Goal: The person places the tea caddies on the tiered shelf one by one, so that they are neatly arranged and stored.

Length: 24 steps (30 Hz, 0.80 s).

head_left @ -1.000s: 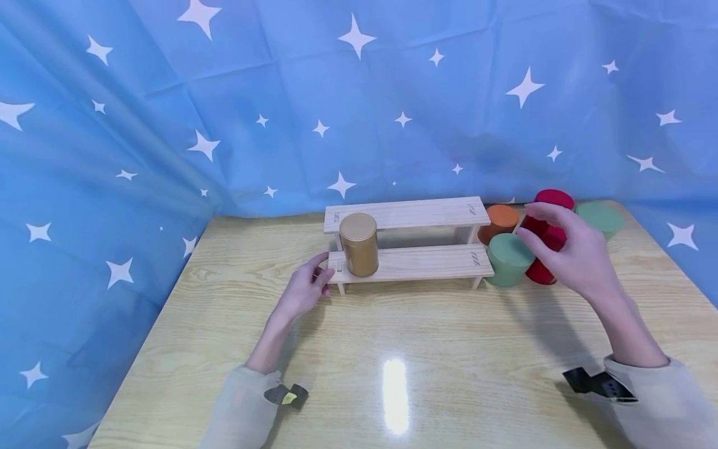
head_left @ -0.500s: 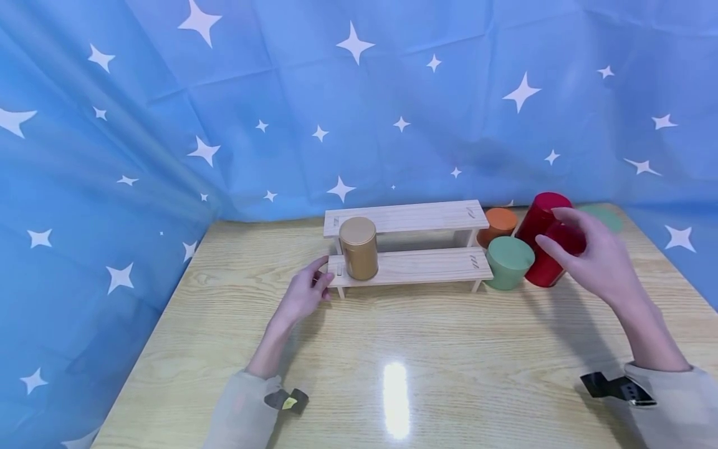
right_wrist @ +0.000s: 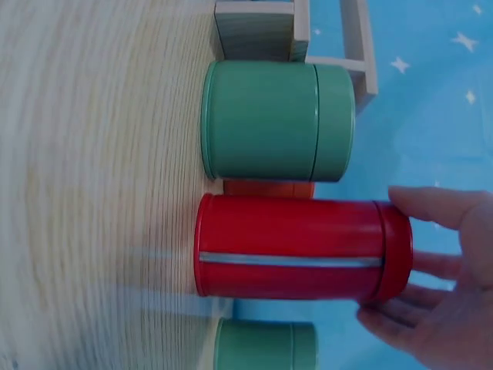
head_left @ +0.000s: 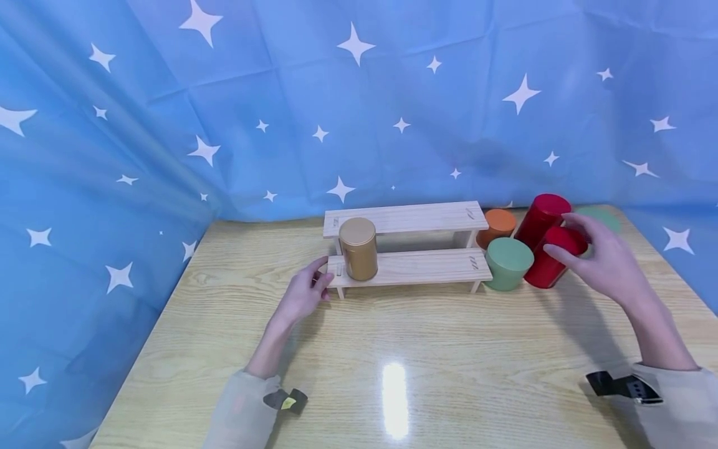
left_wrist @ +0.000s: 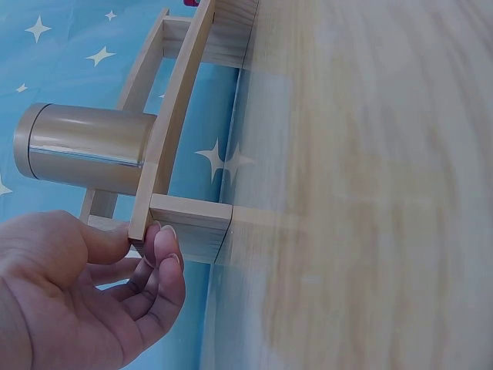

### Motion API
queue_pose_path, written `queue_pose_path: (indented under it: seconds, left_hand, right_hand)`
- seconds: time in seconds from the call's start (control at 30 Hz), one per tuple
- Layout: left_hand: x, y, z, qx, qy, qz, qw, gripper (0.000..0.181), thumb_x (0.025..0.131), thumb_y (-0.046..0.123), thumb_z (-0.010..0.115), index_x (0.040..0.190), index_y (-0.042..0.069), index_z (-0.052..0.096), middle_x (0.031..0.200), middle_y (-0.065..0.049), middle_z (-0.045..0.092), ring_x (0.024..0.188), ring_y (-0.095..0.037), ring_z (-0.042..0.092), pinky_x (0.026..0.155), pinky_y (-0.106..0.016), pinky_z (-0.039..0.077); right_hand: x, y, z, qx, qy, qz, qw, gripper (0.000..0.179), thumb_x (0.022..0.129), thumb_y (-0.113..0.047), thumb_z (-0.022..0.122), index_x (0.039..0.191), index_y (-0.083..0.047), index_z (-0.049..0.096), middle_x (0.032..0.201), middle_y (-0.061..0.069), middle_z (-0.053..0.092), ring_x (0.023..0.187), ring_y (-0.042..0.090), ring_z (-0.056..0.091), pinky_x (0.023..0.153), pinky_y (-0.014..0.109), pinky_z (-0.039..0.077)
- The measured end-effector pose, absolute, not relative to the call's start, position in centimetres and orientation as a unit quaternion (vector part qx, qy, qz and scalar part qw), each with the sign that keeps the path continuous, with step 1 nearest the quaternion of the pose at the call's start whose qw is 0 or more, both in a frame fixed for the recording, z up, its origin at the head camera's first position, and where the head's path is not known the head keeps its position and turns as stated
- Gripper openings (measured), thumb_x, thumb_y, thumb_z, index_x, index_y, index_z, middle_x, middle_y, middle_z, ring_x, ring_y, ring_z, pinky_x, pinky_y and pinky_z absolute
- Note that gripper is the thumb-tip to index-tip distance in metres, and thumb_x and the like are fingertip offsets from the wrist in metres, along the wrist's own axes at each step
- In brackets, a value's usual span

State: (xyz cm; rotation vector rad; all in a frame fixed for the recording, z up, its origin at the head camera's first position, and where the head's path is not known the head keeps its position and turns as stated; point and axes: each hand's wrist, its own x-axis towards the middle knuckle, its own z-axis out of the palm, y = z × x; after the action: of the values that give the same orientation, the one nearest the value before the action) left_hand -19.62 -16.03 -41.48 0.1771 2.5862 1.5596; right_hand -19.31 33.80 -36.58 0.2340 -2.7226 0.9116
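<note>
A light wooden two-step rack (head_left: 421, 267) stands near the back of the table. My left hand (head_left: 305, 290) pinches the left end of its lower board between thumb and fingers; the left wrist view shows the thumb (left_wrist: 105, 243) on the board's top. On that board stands a gold tin (head_left: 359, 249), upright at the left end. My right hand (head_left: 606, 255) reaches round the lidded top of the front red tin (right_wrist: 293, 247), thumb (right_wrist: 431, 204) at one side of the lid and fingers at the other. The tin stands upright on the table.
Right of the rack, a green tin (head_left: 508, 265) stands close beside the front red tin. Behind are an orange tin (head_left: 496, 226), a second red tin (head_left: 541, 218) and another green tin (head_left: 600, 217), partly hidden by the right hand. A starry blue cloth (head_left: 359, 112) hangs behind the table.
My right hand has come from above the tins to the right and lower, round the front red tin's lid. The left hand keeps its hold on the rack.
</note>
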Motion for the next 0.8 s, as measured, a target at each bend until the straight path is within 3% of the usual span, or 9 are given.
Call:
queue_pose_path:
  seconds: [0.13, 0.47, 0.67, 0.8]
  left_hand:
    - [-19.7, -16.1, -41.5, 0.059, 0.853, 0.515, 0.057, 0.050, 0.106, 0.009, 0.052, 0.153, -0.003, 0.038, 0.090, -0.013, 0.059, 0.070, -0.021, 0.062, 0.065, -0.032, 0.055]
    - [-19.7, -16.1, -41.6, 0.058, 0.853, 0.515, 0.061, 0.051, 0.106, 0.009, 0.053, 0.153, -0.002, 0.038, 0.092, -0.016, 0.059, 0.072, -0.025, 0.063, 0.061, -0.028, 0.051]
    - [-19.7, -16.1, -41.6, 0.057, 0.855, 0.513, 0.061, 0.050, 0.106, 0.010, 0.053, 0.153, -0.002, 0.038, 0.092, -0.017, 0.059, 0.071, -0.024, 0.062, 0.061, -0.027, 0.050]
    - [-19.7, -16.2, -41.5, 0.056, 0.854, 0.514, 0.061, 0.050, 0.106, 0.010, 0.052, 0.153, -0.001, 0.038, 0.092, -0.017, 0.059, 0.071, -0.023, 0.062, 0.063, -0.030, 0.052]
  right_hand:
    - [-19.7, 34.4, -36.7, 0.081, -0.944, 0.302, 0.108, 0.074, 0.091, -0.023, 0.078, 0.147, 0.007, 0.041, 0.122, 0.029, 0.055, 0.097, 0.027, 0.051, 0.066, 0.011, 0.037]
    - [-19.7, 35.3, -37.1, 0.081, -0.953, 0.288, 0.053, 0.081, 0.089, -0.025, 0.080, 0.148, 0.008, 0.036, 0.122, 0.034, 0.054, 0.104, 0.051, 0.054, 0.063, 0.016, 0.040]
    - [-19.6, 35.6, -37.2, 0.069, -0.952, 0.294, 0.041, 0.080, 0.089, -0.028, 0.080, 0.145, 0.011, 0.037, 0.119, 0.034, 0.056, 0.104, 0.051, 0.055, 0.062, 0.018, 0.042]
    - [-19.7, 35.5, -37.2, 0.054, -0.951, 0.300, 0.050, 0.075, 0.088, -0.029, 0.081, 0.139, 0.011, 0.043, 0.115, 0.032, 0.058, 0.096, 0.042, 0.058, 0.059, 0.023, 0.044]
